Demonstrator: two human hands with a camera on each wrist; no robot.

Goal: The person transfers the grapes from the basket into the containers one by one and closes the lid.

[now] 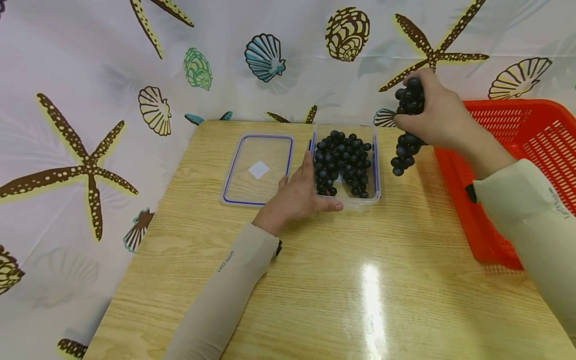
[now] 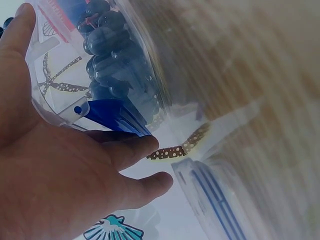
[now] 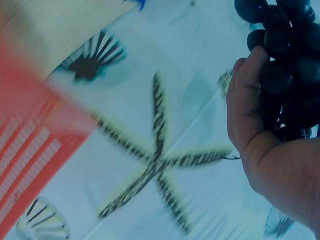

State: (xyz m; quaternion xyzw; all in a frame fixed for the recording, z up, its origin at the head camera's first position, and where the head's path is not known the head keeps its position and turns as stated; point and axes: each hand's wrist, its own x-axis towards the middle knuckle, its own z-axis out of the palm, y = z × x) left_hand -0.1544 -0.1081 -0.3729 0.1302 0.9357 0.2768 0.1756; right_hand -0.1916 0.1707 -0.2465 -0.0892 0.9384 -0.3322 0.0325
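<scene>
Raised above the table, my right hand (image 1: 443,117) grips a bunch of dark grapes (image 1: 407,145) that hangs down between the plastic container and the red basket. The right wrist view shows the fingers curled round the same grapes (image 3: 285,75). My left hand (image 1: 299,192) rests against the left side and front corner of the clear plastic container (image 1: 377,187), its fingers spread and fairly straight. More dark grapes (image 1: 337,155) lie inside that container, with part of its floor showing at the front. In the left wrist view, the left hand (image 2: 75,170) touches the container's wall near its blue edge.
A red plastic basket (image 1: 468,220) with slotted walls stands on the right. The clear lid (image 1: 234,185) with a blue seal lies flat left of the container. Behind the wooden table (image 1: 315,290) hangs a cloth (image 1: 301,30) printed with shells and starfish.
</scene>
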